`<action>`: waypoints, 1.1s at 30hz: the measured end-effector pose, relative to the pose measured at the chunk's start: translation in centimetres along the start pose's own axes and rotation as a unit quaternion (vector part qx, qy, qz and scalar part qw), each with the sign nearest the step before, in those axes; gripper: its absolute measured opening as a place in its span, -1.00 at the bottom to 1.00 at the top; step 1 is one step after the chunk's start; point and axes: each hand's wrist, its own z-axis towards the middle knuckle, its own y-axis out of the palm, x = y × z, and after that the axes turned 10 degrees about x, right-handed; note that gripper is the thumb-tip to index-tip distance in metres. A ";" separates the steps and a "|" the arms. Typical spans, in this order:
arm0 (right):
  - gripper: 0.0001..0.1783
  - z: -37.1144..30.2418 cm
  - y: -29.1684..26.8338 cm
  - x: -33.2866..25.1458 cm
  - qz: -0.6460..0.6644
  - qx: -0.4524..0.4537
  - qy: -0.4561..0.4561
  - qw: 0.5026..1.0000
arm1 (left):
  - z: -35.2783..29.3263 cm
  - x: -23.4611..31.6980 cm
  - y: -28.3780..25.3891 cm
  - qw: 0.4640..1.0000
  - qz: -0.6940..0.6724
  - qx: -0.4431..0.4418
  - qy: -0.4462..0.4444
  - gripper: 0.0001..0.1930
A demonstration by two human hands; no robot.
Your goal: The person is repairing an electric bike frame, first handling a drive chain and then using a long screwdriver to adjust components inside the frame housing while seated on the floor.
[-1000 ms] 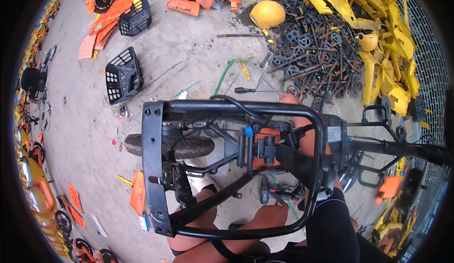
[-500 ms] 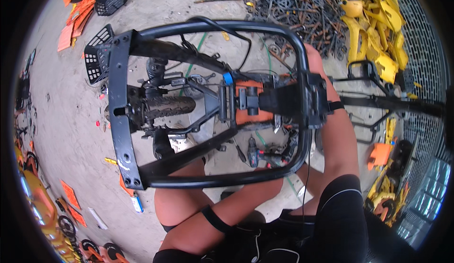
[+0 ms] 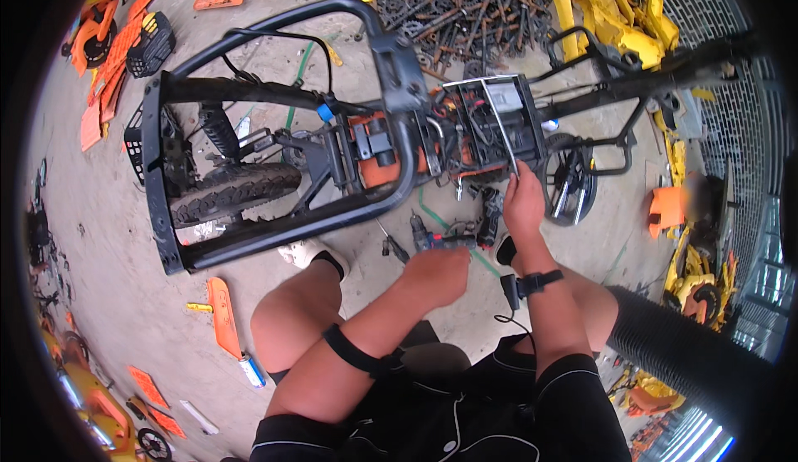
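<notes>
The fingers of my right hand (image 3: 525,204) are pressed close together around the lower end of a long, thin, silver metal rod (image 3: 499,124). This rod lies slantwise over an open, black, rectangular compartment (image 3: 534,121) with dark wires inside. The compartment belongs to a two-wheeled vehicle with a black tubular metal frame (image 3: 287,233), which lies across the floor in front of my knees. The fingers of my left hand (image 3: 440,275) are bent inward, and this hand is near a dark power drill with red parts (image 3: 420,233). I see mostly its back, so I cannot tell whether it holds something or touches the drill.

The rod's grasped end is hidden under my right fingers, and I cannot tell if its far end touches anything. The black knobby tyre (image 3: 241,196) is partly covered by the frame. The vehicle's far right end becomes blurred and dark toward the rim.
</notes>
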 end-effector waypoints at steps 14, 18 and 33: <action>-0.83 -25.6 13.1 -4.1 0.118 -0.222 0.051 0.966 | -5.8 1.5 2.8 0.987 0.015 -0.126 -0.097 -0.80; -0.76 -29.3 19.1 -6.8 0.164 -0.247 0.055 0.953 | -7.6 -0.6 5.0 0.989 0.074 -0.081 -0.104 -0.88; -0.61 -26.9 16.1 -7.1 0.119 -0.380 0.153 0.905 | -7.5 0.2 5.4 0.986 -0.011 -0.118 -0.120 -0.76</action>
